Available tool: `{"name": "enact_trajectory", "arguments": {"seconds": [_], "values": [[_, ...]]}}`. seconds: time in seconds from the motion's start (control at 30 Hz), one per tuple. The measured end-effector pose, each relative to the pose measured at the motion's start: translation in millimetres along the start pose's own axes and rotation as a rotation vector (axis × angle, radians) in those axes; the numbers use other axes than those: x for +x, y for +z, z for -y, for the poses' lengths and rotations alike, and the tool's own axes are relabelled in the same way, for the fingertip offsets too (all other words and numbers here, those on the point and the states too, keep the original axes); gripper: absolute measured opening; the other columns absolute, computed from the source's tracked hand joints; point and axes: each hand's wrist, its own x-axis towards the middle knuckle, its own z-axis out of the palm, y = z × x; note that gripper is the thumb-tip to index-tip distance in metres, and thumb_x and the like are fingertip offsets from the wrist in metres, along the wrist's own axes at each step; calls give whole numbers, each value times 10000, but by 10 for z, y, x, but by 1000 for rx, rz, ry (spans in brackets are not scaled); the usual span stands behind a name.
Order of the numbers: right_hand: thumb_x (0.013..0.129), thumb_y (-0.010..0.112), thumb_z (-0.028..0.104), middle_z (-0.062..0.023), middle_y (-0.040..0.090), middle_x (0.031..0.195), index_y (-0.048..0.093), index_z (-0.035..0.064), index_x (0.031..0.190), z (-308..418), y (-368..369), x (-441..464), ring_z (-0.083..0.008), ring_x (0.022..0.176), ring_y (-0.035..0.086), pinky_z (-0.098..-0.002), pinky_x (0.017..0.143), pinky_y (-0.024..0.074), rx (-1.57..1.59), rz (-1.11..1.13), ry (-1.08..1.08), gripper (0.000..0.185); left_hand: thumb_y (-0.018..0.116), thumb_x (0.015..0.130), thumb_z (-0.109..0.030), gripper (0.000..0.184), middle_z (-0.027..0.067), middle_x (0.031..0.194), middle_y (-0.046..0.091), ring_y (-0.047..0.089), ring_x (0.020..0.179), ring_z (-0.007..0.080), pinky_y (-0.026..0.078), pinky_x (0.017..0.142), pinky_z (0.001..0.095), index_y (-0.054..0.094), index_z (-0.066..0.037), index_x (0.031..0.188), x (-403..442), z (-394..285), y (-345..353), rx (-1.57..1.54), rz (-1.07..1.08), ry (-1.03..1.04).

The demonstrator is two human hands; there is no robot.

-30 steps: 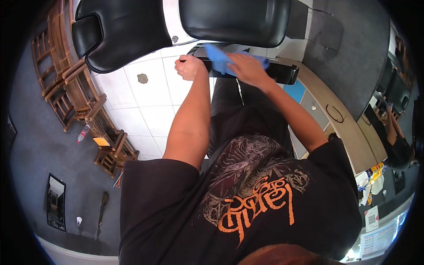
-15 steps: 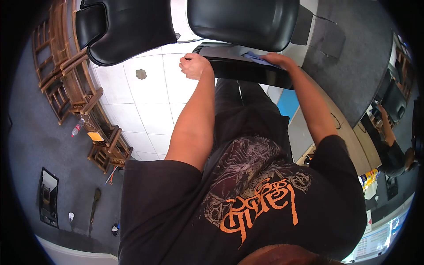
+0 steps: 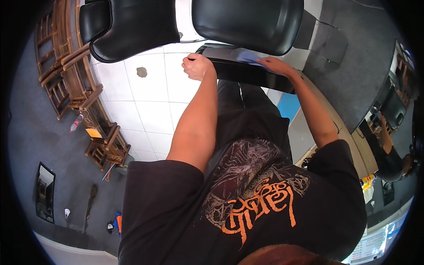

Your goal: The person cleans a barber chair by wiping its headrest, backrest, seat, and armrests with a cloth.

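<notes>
A glossy black panel-like object (image 3: 251, 73) spans the space between my hands, just below the black padded chair parts. My left hand (image 3: 198, 67) is closed round its left end. On its upper face, toward the right, lies a blue cloth (image 3: 248, 56), with my right hand (image 3: 276, 66) closed on it and pressing it to the surface. The fingertips of my right hand are partly hidden by the cloth.
Two black padded chair parts (image 3: 247, 22) (image 3: 143, 26) stand ahead. Bamboo furniture (image 3: 84, 95) is on the left, with a plastic bottle (image 3: 76, 123) beside it. A wooden counter (image 3: 353, 143) and a mirror (image 3: 388, 115) are at my right. White floor tiles (image 3: 150, 88) lie below.
My right hand has moved right along the black object with the blue cloth, then slightly back left. My left hand keeps its hold, and the view has shifted a little.
</notes>
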Motion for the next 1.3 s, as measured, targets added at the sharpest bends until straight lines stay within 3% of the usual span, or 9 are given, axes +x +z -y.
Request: {"name": "enact_trajectory", "arguments": {"seconds": [0.23,0.33,0.47,0.7,0.93,1.07,1.13,1.23,1.3], "values": [[1068,574,384,-233,693,1236,707,43,1211,-420,227,-1238,-453,1207,618,-469,1062,469,10,-604,53,394,435,1038,-280,351,111,1101,690,648,1032,360,509,897,516,696,-47,1020,-16,-24,-23,-6,30,-2],[1018,662,236,-194,667,1344,710,48,1219,-562,668,-1295,-436,1288,587,-515,1106,440,-314,-1016,-354,279,438,1037,-285,349,110,1102,689,647,1033,355,511,888,515,695,-50,1016,-4,9,21,8,10,10],[901,749,191,-44,470,1640,556,207,1543,4,977,-1054,-332,1497,421,-557,1224,292,-423,-948,-425,670,448,1028,-292,347,106,1091,699,656,1024,355,519,877,516,705,-59,1020,-4,-13,-3,6,25,-9],[928,732,246,-5,430,1663,489,308,1582,1328,1134,-404,-304,1510,411,-522,1237,306,-491,-789,-515,701,447,1007,-271,348,101,1099,718,680,1049,344,530,900,511,715,-51,1034,-3,1,39,-23,3,-56],[884,736,182,-19,470,1650,559,281,1539,431,1080,-844,-298,1507,437,-520,1230,328,-471,-888,-411,686,447,1001,-281,351,108,1076,718,691,986,344,547,853,512,716,-55,1001,62,39,95,-24,2,-78],[909,702,88,-61,528,1600,583,194,1520,-365,1050,-1159,-331,1457,492,-526,1192,372,-408,-1243,-171,632,427,1007,-285,366,109,1079,717,691,992,339,549,848,514,708,-54,981,71,49,99,-11,6,-76],[1000,650,153,-88,626,1485,593,145,1498,-735,1044,-1134,-329,1365,578,-488,1152,424,41,-1499,-171,502,422,1009,-287,371,112,1083,718,691,987,344,551,854,514,711,-56,987,57,41,61,-16,17,-76],[1103,499,258,-115,632,1468,560,89,1515,-1587,1239,-855,-298,1349,602,-430,1159,453,1472,-1049,53,449,414,1013,-291,381,120,1087,719,692,976,358,551,860,517,714,-57,994,89,92,110,-64,34,-72],[1111,471,320,-103,623,1471,545,95,1526,-955,994,-966,-267,1335,611,-433,1140,479,1872,-863,-56,477,408,1014,-294,389,129,1091,721,692,970,369,550,861,519,713,-54,1002,114,80,134,-60,37,-68]]}}
